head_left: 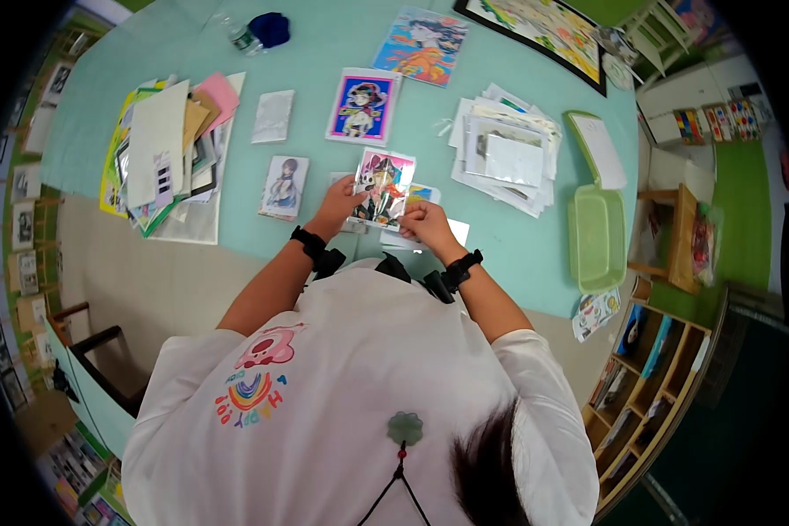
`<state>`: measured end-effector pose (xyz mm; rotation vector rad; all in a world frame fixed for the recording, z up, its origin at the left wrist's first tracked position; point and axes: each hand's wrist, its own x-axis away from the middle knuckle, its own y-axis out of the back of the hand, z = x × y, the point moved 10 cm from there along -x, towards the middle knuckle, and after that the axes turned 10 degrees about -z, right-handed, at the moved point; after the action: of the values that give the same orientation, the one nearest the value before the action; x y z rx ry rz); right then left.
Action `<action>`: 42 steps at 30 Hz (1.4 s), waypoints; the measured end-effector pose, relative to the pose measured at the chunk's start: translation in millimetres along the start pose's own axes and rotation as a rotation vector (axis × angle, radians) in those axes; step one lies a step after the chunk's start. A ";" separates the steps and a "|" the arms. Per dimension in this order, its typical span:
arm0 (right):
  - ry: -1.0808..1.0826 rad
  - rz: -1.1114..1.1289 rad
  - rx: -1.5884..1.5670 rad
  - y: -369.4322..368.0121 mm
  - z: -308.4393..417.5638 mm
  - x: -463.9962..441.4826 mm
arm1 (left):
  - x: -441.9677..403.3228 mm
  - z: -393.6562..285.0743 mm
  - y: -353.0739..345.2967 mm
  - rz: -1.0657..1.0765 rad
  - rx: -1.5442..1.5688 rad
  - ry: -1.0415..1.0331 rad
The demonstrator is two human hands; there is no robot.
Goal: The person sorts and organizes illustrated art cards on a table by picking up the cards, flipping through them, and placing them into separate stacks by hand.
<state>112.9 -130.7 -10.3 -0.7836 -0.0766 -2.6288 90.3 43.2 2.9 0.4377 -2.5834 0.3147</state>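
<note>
One glossy card (384, 186) is held at your twelve o'clock, your left hand (338, 207) pinching its nine-o'clock edge, your right hand (426, 224) its five-o'clock corner; probably light, bendy, slippery: grip edges only.

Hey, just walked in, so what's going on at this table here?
A person is holding up a glossy picture card over the near side of the table. The left hand grips its left edge; the right hand pinches near its lower right corner. Other papers lie beneath it. A card with a standing figure lies to the left, and a loose pile of sheets to the right.
</note>
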 end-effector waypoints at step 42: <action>0.406 -0.806 1.369 193.5 73.7 -61.0 | -15.2 -31.2 132.1 -0.374 -0.727 -0.520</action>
<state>272.2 -275.2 7.5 0.3495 -2.0997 -2.3833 68.5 178.1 3.2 0.7715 -2.7627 -0.9501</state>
